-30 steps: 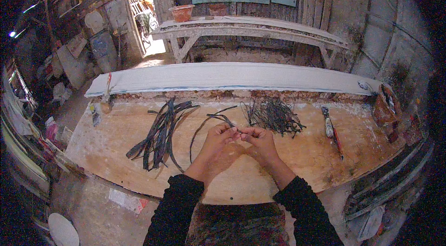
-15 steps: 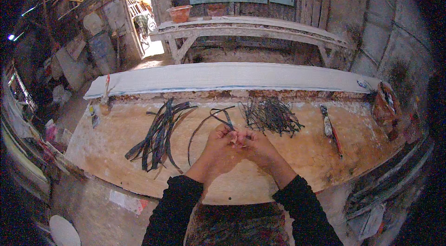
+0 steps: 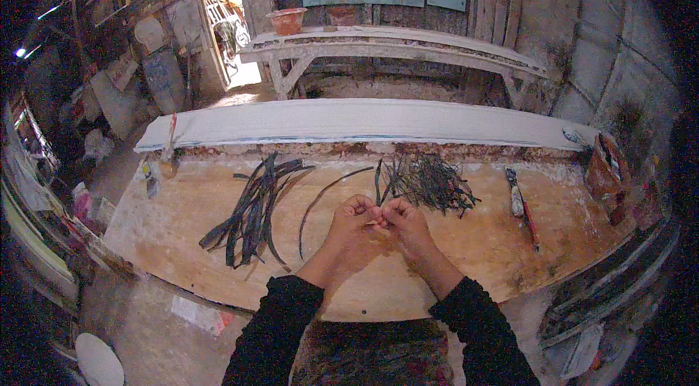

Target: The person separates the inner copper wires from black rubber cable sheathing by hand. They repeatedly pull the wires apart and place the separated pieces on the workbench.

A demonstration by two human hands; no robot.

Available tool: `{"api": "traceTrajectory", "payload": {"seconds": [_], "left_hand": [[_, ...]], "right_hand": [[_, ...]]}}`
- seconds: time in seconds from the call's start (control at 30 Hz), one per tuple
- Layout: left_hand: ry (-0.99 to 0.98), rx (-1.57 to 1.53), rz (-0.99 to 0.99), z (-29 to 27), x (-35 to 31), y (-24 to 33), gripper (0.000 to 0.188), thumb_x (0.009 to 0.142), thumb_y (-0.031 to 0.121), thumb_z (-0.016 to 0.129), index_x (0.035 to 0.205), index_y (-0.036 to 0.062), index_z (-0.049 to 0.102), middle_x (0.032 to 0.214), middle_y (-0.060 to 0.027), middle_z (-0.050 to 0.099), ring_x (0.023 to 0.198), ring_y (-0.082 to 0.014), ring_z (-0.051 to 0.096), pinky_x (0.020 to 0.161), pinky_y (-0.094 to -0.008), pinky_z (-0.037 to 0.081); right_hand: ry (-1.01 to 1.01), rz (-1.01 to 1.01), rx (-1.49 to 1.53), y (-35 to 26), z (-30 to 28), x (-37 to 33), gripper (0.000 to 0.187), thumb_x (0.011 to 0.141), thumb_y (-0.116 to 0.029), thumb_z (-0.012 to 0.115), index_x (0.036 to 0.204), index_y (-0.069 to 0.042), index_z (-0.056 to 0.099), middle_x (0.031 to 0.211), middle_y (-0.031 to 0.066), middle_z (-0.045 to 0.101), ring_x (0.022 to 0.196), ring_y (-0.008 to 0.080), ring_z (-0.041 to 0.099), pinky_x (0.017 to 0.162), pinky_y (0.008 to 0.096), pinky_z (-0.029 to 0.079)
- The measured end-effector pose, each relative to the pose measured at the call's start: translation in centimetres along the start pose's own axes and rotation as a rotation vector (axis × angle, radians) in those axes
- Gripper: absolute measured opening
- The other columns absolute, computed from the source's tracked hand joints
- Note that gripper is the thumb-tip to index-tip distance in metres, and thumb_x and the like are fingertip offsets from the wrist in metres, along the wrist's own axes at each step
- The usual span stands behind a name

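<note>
My left hand (image 3: 352, 224) and my right hand (image 3: 406, 226) meet fingertip to fingertip over the middle of the wooden board. Both are closed in a pinch on a thin dark strip (image 3: 378, 180), whose ends poke up beyond the fingers; the part between the fingertips is hidden. Left of my left hand, a single curved dark strip (image 3: 311, 205) lies on the board; whether it joins the pinched one I cannot tell. Farther left lies a loose bundle of long flat black strips (image 3: 251, 215). A pile of thin, short, knotted-looking dark strips (image 3: 437, 186) rests just beyond my right hand.
A red-and-white slim tool (image 3: 523, 210) lies on the board (image 3: 480, 262) at right. Beside it, near the right edge, stands a brown bag (image 3: 606, 171). A brush-like tool (image 3: 169, 146) leans at the far left. Behind run a white slab (image 3: 364, 121) and a bench (image 3: 408, 44).
The strip's loop above my fingertips has opened into upright ends. My hands remain pinched together, slightly shifted right in the picture, as the whole view has moved a little.
</note>
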State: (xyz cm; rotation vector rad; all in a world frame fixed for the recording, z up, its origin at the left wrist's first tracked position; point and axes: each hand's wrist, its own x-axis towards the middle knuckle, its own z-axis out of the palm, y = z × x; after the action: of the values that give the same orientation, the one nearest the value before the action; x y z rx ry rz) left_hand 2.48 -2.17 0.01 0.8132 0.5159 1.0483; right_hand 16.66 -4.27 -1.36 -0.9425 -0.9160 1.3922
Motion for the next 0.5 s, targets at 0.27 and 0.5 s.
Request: {"api": "traceTrajectory", "payload": {"seconds": [0.27,0.5], "left_hand": [[0.071,-0.025,-0.028,-0.4,0.2,-0.2,0.014,0.08,0.012,0.068,0.089,0.0055,0.059,0.075,-0.002,0.061,0.061,-0.0106,0.057,0.054,-0.024,0.049],[0.116,-0.102,-0.177,1.8,-1.4,1.8,0.01,0.083,0.011,0.062,0.089,0.0048,0.057,0.082,-0.0055,0.059,0.06,-0.018,0.056,0.045,-0.0379,0.05]], "right_hand": [[0.037,-0.036,-0.054,-0.8,0.5,-0.6,0.009,0.08,-0.008,0.066,0.083,-0.004,0.058,0.083,0.0038,0.06,0.076,0.0119,0.057,0.073,0.0267,0.047],[0.129,-0.682,-0.889,-1.3,1.0,-1.5,0.011,0.073,0.001,0.067,0.08,-0.003,0.059,0.085,0.0071,0.061,0.076,0.0175,0.058,0.066,0.0298,0.047]]}}
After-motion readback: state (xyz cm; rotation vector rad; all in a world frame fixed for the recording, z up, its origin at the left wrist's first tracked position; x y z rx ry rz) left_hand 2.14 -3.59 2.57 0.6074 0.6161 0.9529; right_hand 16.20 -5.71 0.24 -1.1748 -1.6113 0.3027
